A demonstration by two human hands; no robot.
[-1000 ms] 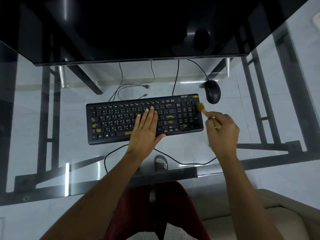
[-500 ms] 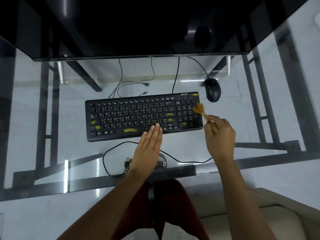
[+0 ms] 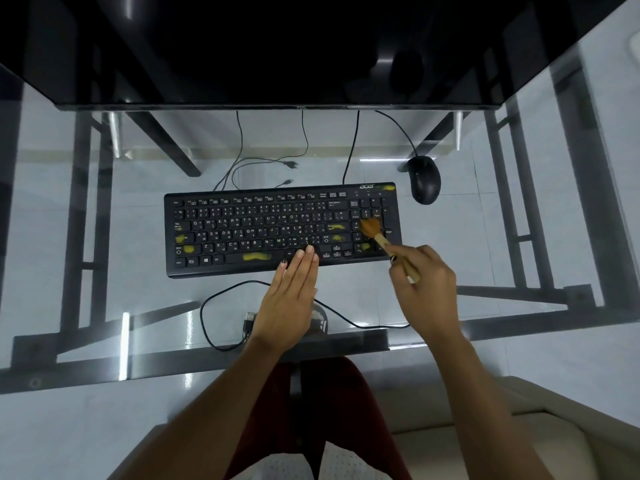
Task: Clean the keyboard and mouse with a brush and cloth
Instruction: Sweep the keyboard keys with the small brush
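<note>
Glass worktop (image 3: 433,306) on a dark frame carries everything; the black Acer keyboard (image 3: 242,233) serves as the landmark. Monitor (image 3: 277,46) stands behind the keyboard. Black wired mouse (image 3: 423,180) sits just beyond the keyboard's far right corner, apart from it and untouched. Yellow smears (image 3: 257,257) show on the space bar and on several keys to either side.

Left hand (image 3: 289,299): fingers straight and together, tips resting on the keyboard's near edge by the bottom key row, holding nothing. Right hand (image 3: 427,289): grip closed round the wooden handle of a small brush (image 3: 375,233), its bristles on the number pad at the keyboard's right end. No cloth visible.

Judged step: brushing the number pad, early in the job, since the smears remain and the mouse is not yet done.

To do it well:
- keep the left hand steadying the keyboard so it does not slide on the glass;
- use short strokes along the gaps between keys, in one direction, towards an edge;
- use light pressure; bristles splay easily;
- leave the smears to the cloth, as dry bristles will probably only spread them.
</note>
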